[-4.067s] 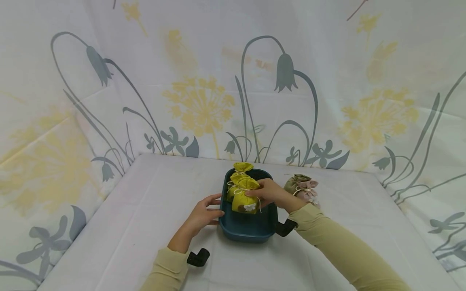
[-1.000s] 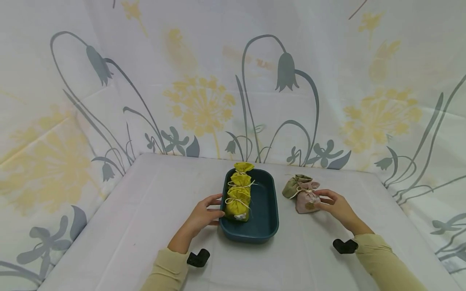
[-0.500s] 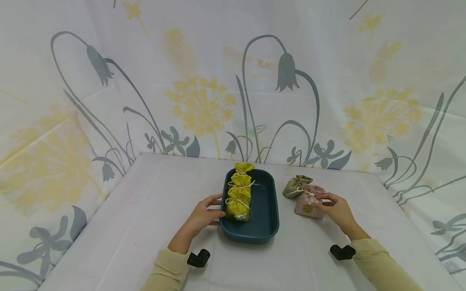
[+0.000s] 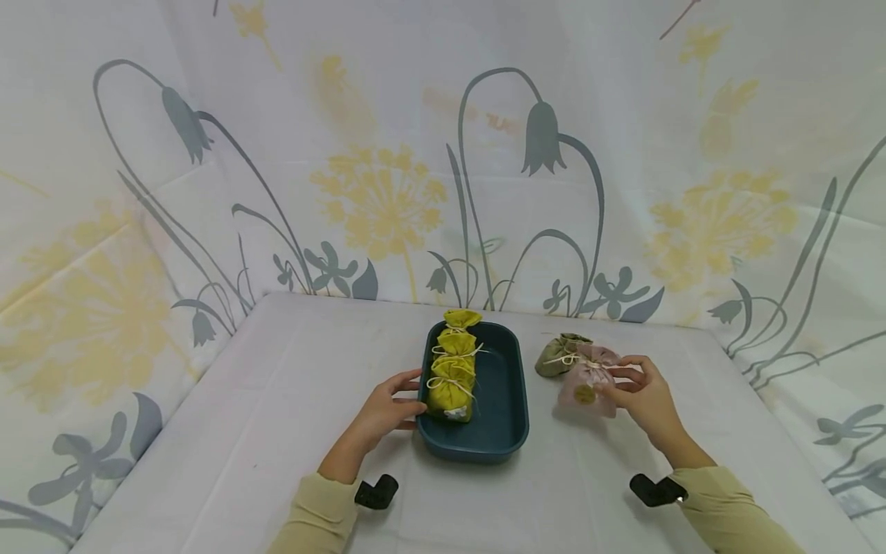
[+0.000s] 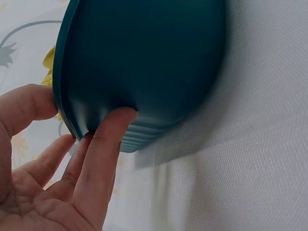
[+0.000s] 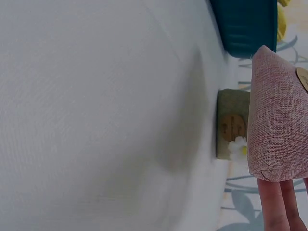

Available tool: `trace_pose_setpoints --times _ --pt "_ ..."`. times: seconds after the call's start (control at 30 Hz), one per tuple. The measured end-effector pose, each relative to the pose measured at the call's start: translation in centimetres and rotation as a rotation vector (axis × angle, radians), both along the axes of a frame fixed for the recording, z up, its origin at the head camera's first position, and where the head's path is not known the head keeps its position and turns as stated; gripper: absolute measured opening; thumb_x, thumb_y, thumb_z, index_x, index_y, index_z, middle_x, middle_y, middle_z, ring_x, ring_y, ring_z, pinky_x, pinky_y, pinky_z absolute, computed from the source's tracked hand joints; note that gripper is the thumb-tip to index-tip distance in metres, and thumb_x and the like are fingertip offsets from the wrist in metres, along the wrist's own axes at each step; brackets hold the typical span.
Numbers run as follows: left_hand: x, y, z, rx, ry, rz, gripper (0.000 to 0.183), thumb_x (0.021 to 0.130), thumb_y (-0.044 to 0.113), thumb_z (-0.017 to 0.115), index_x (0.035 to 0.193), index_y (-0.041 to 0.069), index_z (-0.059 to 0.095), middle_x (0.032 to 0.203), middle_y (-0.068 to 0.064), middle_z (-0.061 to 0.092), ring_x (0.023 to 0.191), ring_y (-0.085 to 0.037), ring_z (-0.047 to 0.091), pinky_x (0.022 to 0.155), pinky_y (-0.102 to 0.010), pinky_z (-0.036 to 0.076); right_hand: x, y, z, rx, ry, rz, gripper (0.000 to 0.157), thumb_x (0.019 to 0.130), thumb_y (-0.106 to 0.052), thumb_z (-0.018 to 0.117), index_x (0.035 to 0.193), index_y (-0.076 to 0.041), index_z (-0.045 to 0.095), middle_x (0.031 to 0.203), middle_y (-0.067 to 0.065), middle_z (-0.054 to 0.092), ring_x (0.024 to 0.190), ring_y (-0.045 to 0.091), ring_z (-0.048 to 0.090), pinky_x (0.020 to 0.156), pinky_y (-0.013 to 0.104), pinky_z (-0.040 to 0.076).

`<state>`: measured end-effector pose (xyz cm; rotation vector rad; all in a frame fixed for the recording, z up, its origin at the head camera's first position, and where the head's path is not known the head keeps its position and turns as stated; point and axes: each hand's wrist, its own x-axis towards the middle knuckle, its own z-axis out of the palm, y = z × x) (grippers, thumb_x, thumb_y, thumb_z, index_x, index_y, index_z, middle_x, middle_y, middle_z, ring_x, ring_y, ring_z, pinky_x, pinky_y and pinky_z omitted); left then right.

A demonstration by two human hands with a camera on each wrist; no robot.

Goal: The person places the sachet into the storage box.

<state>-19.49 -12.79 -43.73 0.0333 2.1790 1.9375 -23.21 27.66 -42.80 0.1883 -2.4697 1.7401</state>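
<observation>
My left hand (image 4: 389, 408) holds the left side of a dark teal tub (image 4: 508, 415), its thumb at the rim. In the left wrist view the other fingers (image 5: 103, 154) lie on the tub's outer wall. Yellow drawstring pouches (image 4: 451, 394) stand in a row along the tub's left half. My right hand (image 4: 647, 396) pinches a pink drawstring pouch (image 4: 580, 378) with a round tan label. In the right wrist view this pouch (image 6: 276, 115) hangs over the table, its shadow below it. Behind it sits an olive-green pouch (image 4: 554, 358) with a pale cord.
A white cloth covers the table (image 4: 291, 369). Fabric printed with grey and yellow flowers (image 4: 381, 200) hangs at the back and sides. In the right wrist view a white flower and a brown label (image 6: 233, 126) show on the olive-green pouch.
My right hand has let go of a yellow pouch, now in the tub's row, moved right and gripped the pink pouch, drawing it slightly nearer and up. My left hand stays put.
</observation>
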Motion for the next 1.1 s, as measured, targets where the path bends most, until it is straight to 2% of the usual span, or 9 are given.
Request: trace_pose_setpoints --times 0.23,0.47,0.6,0.7,0.87,1.1 --pt "0.1 -0.1 0.0 0.003 0.005 0.003 0.06 0.086 0.003 0.063 0.141 0.006 0.038 0.132 -0.021 0.043 0.106 -0.031 0.057 0.073 -0.043 0.055 0.4 -0.9 1.4 -0.02 0.023 0.027 0.047 0.081 -0.012 0.073 0.115 -0.011 0.041 0.092 -0.015 0.062 0.081 0.003 0.061 0.064 0.023 0.053" --pt "0.1 -0.1 0.0 0.003 0.005 -0.001 0.06 0.086 0.003 0.062 0.141 0.006 0.038 0.132 -0.021 0.043 0.107 -0.032 0.056 0.073 -0.043 0.055 -0.4 -2.2 2.5 -0.056 0.04 0.067 0.049 0.082 -0.011 0.072 0.119 -0.019 0.04 0.094 -0.013 0.061 0.082 0.005 0.062 0.063 0.025 0.053" --pt "0.1 -0.1 0.1 0.002 -0.003 -0.001 0.06 0.087 0.003 0.062 0.141 0.006 0.038 0.133 -0.022 0.043 0.107 -0.032 0.056 0.073 -0.043 0.055 -0.9 -3.3 3.2 -0.056 0.035 0.079 0.057 0.082 -0.009 0.071 0.127 -0.01 0.037 0.096 -0.007 0.06 0.082 0.006 0.061 0.063 0.025 0.053" --pt "0.5 0.1 0.9 0.002 -0.005 -0.006 0.059 0.087 0.001 0.061 0.141 0.004 0.038 0.132 -0.024 0.043 0.108 -0.034 0.056 0.074 -0.044 0.054 -1.3 -4.2 3.7 -0.043 0.036 0.086 0.064 0.082 -0.009 0.071 0.134 -0.004 0.033 0.102 0.005 0.059 0.081 0.006 0.061 0.064 0.025 0.054" --pt "1.5 0.3 2.5 0.001 0.008 -0.013 0.057 0.087 -0.001 0.059 0.14 0.0 0.038 0.131 -0.026 0.043 0.108 -0.035 0.055 0.076 -0.044 0.054 -2.2 -5.8 4.0 -0.003 0.035 0.111 0.067 0.083 -0.015 0.071 0.138 -0.005 0.034 0.113 0.021 0.054 0.085 0.008 0.059 0.066 0.027 0.054" --pt "1.5 0.3 2.6 -0.002 0.005 -0.011 0.057 0.087 -0.001 0.059 0.14 0.0 0.038 0.131 -0.026 0.043 0.108 -0.035 0.055 0.076 -0.044 0.054 -3.7 -8.0 4.1 0.046 0.029 0.138 0.068 0.083 -0.017 0.072 0.138 -0.005 0.034 0.114 0.022 0.053 0.097 0.026 0.056 0.068 0.026 0.053"
